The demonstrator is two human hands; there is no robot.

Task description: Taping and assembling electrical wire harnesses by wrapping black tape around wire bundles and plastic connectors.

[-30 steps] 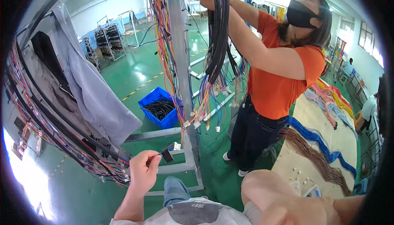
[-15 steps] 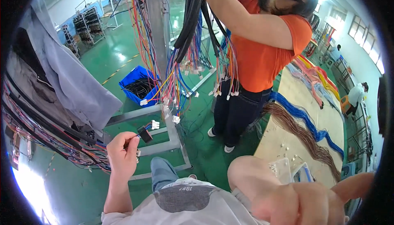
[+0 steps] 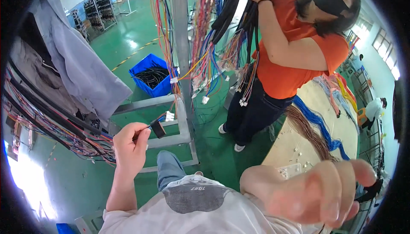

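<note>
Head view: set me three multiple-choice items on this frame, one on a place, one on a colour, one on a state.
1. Where is the crate?
A. on the green floor beside the metal post
B. on the workbench
C. in the co-worker's arms

2. What colour is the co-worker's shirt?
A. white
B. orange
C. grey

3. What is the left hand doing?
A. lying flat and empty
B. gripping the post
C. pinching a small black connector on wires

Answers:
1 A, the crate stands on the floor left of the post.
2 B, the short-sleeved top is orange.
3 C, the connector sticks out from the fingertips, with wires running back to the left.
</note>
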